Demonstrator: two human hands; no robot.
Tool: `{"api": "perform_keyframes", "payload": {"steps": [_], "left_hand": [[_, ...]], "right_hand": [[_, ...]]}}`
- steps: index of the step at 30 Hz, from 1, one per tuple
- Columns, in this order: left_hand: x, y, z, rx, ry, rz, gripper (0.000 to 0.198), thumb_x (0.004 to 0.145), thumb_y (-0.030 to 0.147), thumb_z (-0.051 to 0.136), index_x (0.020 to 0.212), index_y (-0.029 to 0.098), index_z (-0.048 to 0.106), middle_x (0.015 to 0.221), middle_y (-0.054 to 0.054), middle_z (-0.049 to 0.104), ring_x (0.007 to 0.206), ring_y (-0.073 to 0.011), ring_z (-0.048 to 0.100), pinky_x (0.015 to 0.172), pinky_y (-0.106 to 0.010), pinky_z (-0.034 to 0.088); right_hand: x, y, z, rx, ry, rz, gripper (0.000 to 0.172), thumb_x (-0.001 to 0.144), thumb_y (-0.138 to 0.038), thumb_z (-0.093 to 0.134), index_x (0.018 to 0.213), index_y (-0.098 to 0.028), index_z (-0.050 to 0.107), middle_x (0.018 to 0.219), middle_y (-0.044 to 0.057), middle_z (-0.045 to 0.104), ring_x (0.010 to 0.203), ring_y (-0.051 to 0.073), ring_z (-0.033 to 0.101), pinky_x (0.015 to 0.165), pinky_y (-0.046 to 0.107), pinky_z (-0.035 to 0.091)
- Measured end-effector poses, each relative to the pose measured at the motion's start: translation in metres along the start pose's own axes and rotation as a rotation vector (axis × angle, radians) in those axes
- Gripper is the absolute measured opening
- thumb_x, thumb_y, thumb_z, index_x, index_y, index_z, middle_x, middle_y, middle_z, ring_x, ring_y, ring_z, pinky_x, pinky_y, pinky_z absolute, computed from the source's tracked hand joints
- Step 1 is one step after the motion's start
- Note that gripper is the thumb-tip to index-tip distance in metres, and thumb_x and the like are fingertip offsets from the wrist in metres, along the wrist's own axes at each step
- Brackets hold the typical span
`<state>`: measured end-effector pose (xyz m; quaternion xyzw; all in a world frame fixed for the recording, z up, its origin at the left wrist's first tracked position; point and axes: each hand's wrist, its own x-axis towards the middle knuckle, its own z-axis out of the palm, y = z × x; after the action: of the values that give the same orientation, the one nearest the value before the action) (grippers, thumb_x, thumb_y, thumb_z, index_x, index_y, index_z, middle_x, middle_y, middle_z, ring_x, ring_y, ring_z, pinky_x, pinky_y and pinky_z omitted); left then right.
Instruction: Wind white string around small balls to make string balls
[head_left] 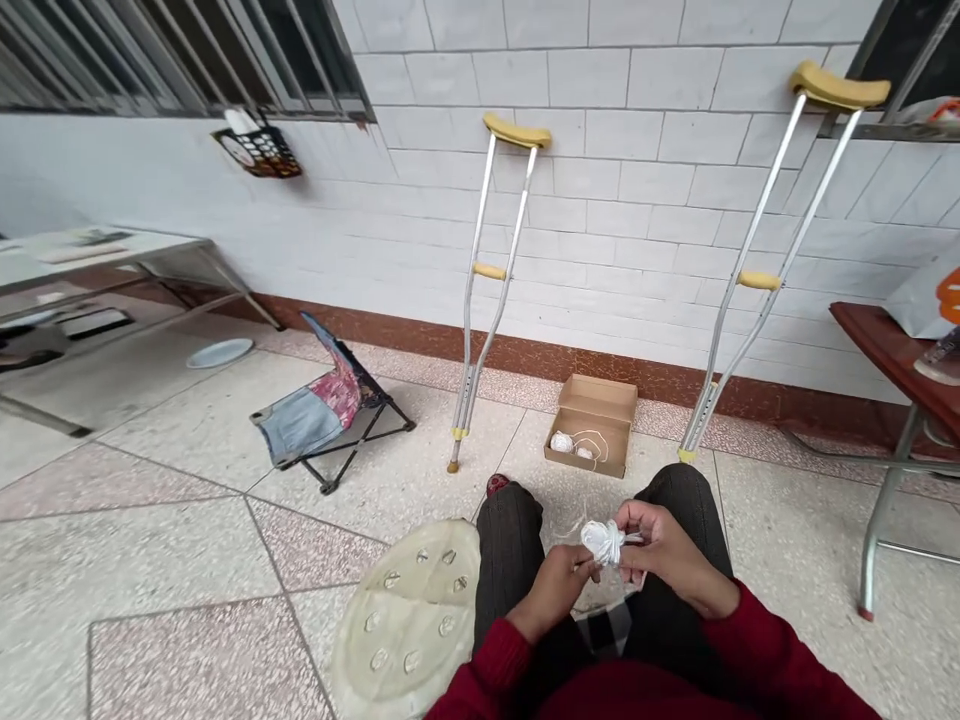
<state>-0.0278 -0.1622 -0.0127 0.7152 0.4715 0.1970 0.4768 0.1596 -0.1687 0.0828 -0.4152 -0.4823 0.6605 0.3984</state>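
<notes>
A small bundle of white cord is held between my two hands, above my lap. My left hand pinches its lower left side with thumb and fingers. From the right, my right hand grips the bundle's other end, where strands run between the fingers. Some thin loose strands show just behind the bundle. Beyond my knees, an open cardboard box on the floor holds a ball of white cord and a smaller piece with a loose loop.
Two crutches, one left and one right, lean on the tiled wall. A folding stool stands left. Beside my left leg lies a round, pale mat with holes. A red-topped table is at right, a long table at far left.
</notes>
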Motion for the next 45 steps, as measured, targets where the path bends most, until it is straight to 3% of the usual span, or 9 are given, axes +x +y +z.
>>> {"api": "perform_keyframes", "payload": {"steps": [6, 11, 16, 20, 25, 31, 35, 38, 45], "left_hand": [[-0.006, 0.026, -0.002, -0.180, 0.052, 0.140, 0.017, 0.084, 0.030, 0.058, 0.085, 0.017, 0.068, 0.085, -0.002, 0.068, 0.085, -0.0190, 0.060, 0.079, -0.026, 0.043], [0.001, 0.038, -0.012, -0.266, 0.155, 0.198, 0.027, 0.087, 0.040, 0.055, 0.088, 0.015, 0.065, 0.085, -0.006, 0.068, 0.076, -0.0183, 0.059, 0.071, -0.025, 0.045], [-0.002, 0.002, 0.006, 0.036, -0.024, 0.078, 0.042, 0.098, 0.041, 0.034, 0.085, 0.015, 0.065, 0.060, -0.002, 0.064, 0.060, -0.0148, 0.057, 0.070, -0.025, 0.043], [-0.011, -0.007, 0.015, 0.118, -0.092, 0.043, 0.039, 0.099, 0.037, 0.032, 0.093, 0.017, 0.065, 0.065, -0.001, 0.066, 0.064, -0.0142, 0.059, 0.070, -0.023, 0.043], [-0.012, 0.023, -0.003, -0.011, 0.032, 0.093, 0.020, 0.088, 0.029, 0.055, 0.102, 0.020, 0.066, 0.097, -0.005, 0.070, 0.095, -0.0204, 0.059, 0.090, -0.031, 0.041], [-0.003, 0.047, -0.020, -0.457, -0.015, 0.164, 0.054, 0.083, 0.030, 0.066, 0.133, 0.016, 0.050, 0.099, -0.008, 0.068, 0.096, -0.0210, 0.062, 0.090, -0.032, 0.045], [0.002, 0.029, -0.029, -0.358, 0.191, 0.108, 0.045, 0.081, 0.031, 0.066, 0.122, 0.015, 0.058, 0.102, -0.009, 0.068, 0.105, -0.0248, 0.060, 0.099, -0.038, 0.040], [0.000, 0.023, -0.034, -0.252, 0.224, 0.086, 0.045, 0.082, 0.028, 0.064, 0.125, 0.017, 0.057, 0.104, -0.008, 0.069, 0.110, -0.0248, 0.059, 0.105, -0.041, 0.036], [0.005, 0.071, -0.030, -0.262, 0.207, 0.294, 0.053, 0.083, 0.027, 0.065, 0.134, 0.025, 0.049, 0.133, -0.006, 0.055, 0.123, -0.0245, 0.048, 0.108, -0.039, 0.034]], "right_hand": [[0.009, -0.007, -0.006, -0.093, -0.068, -0.009, 0.039, 0.059, -0.039, 0.081, 0.082, -0.020, 0.056, 0.065, -0.003, 0.060, 0.050, 0.012, 0.057, 0.040, 0.019, 0.039], [0.003, -0.005, -0.003, -0.022, -0.186, 0.079, 0.043, 0.057, -0.042, 0.084, 0.081, -0.019, 0.056, 0.061, -0.003, 0.060, 0.048, 0.012, 0.057, 0.043, 0.021, 0.042], [-0.001, -0.030, -0.013, 0.072, -0.029, -0.056, 0.035, 0.062, -0.037, 0.083, 0.078, -0.018, 0.058, 0.059, -0.001, 0.061, 0.047, 0.012, 0.055, 0.041, 0.021, 0.040], [0.011, -0.033, -0.028, 0.150, 0.167, -0.116, 0.028, 0.065, -0.031, 0.081, 0.076, -0.018, 0.060, 0.058, -0.002, 0.060, 0.048, 0.010, 0.053, 0.043, 0.019, 0.039], [0.022, -0.006, -0.033, 0.287, 0.155, 0.039, 0.032, 0.061, -0.030, 0.082, 0.081, -0.017, 0.060, 0.068, -0.003, 0.060, 0.053, 0.008, 0.053, 0.049, 0.019, 0.041], [0.014, 0.014, -0.023, 0.035, 0.125, -0.057, 0.030, 0.066, -0.035, 0.078, 0.075, -0.018, 0.054, 0.063, -0.003, 0.059, 0.046, 0.009, 0.052, 0.041, 0.020, 0.039], [0.010, 0.006, -0.028, -0.037, 0.129, -0.086, 0.029, 0.069, -0.035, 0.077, 0.077, -0.018, 0.054, 0.061, -0.005, 0.057, 0.047, 0.009, 0.052, 0.042, 0.020, 0.040], [0.009, 0.000, -0.032, -0.005, 0.205, -0.119, 0.031, 0.067, -0.035, 0.078, 0.078, -0.018, 0.053, 0.063, -0.005, 0.057, 0.048, 0.009, 0.053, 0.043, 0.020, 0.040], [0.008, -0.003, -0.017, 0.100, 0.099, -0.029, 0.031, 0.064, -0.030, 0.080, 0.075, -0.018, 0.054, 0.062, -0.005, 0.059, 0.044, 0.009, 0.054, 0.040, 0.020, 0.040]]}}
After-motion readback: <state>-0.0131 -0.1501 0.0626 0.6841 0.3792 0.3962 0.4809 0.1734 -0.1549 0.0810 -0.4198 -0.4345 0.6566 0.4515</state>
